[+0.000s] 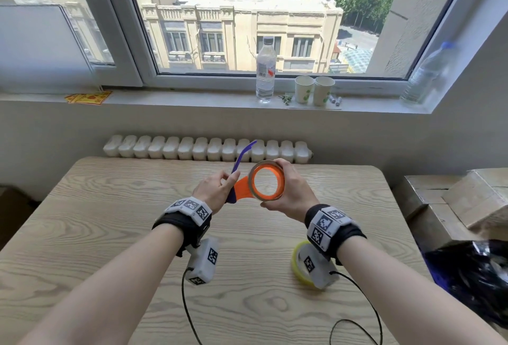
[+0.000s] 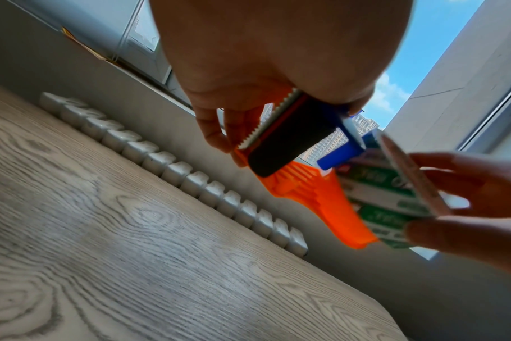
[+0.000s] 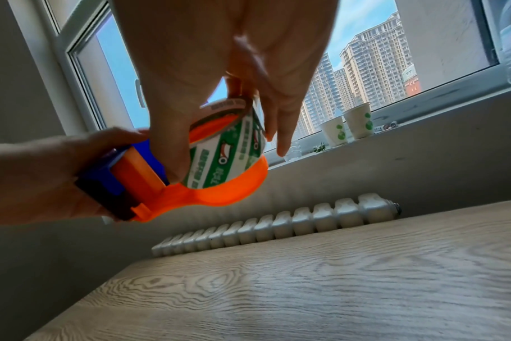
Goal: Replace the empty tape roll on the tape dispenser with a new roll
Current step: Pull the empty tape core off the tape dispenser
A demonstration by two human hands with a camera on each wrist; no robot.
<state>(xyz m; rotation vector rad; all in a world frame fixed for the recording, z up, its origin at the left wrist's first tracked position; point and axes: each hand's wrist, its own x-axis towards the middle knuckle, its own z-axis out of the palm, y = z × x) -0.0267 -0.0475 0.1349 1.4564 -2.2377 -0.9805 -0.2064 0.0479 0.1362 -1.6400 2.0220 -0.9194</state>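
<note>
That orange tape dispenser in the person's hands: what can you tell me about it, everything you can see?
The tape dispenser looks like bright orange plastic, with a blue handle part, a dark pad and a pale toothed cutting edge at one end. It is held in the air above the wooden table, not touching it. The left hand grips the cutter end. An empty cardboard core, printed green and white, sits round its orange hub, and the right hand grips that core.

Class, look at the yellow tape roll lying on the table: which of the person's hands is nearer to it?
Right. The right hand is raised above and beyond the yellow tape roll, gripping the cardboard core; the left hand is farther left, holding the dispenser.
</note>
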